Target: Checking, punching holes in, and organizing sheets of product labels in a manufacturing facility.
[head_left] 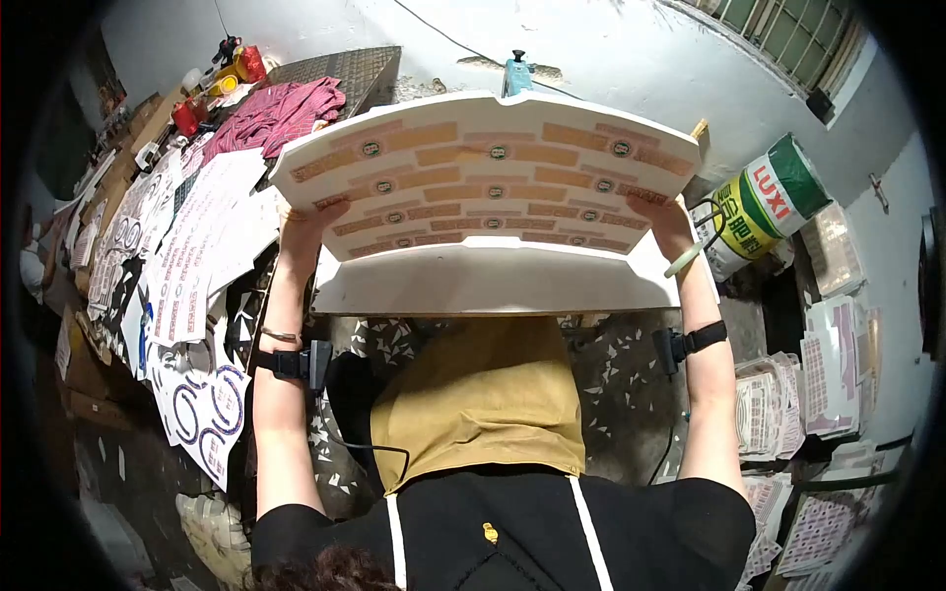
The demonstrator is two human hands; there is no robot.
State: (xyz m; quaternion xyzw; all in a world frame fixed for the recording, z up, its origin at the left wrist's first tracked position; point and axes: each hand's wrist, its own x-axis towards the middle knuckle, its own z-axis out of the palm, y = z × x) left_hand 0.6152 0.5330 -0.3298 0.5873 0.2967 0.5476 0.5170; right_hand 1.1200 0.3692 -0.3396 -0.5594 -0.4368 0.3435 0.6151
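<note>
A large printed sheet is held up in front of me, bowed across its width. It is white, with rows of orange and pink strips and small round green emblems. My left hand grips its left side, the thumb lying over the printed face. On the opposite side my right hand grips it the same way, thumb on the print. The fingers of both hands are mostly hidden behind the sheet. Below the sheet's lower edge lies a plain white surface; whether the sheet rests on it I cannot tell.
Printed sheets cover a table on the left, with a crumpled pink cloth farther back. A green-topped bucket stands at the right, above stacked sheets. A blue device shows behind the held sheet. White scraps litter the floor.
</note>
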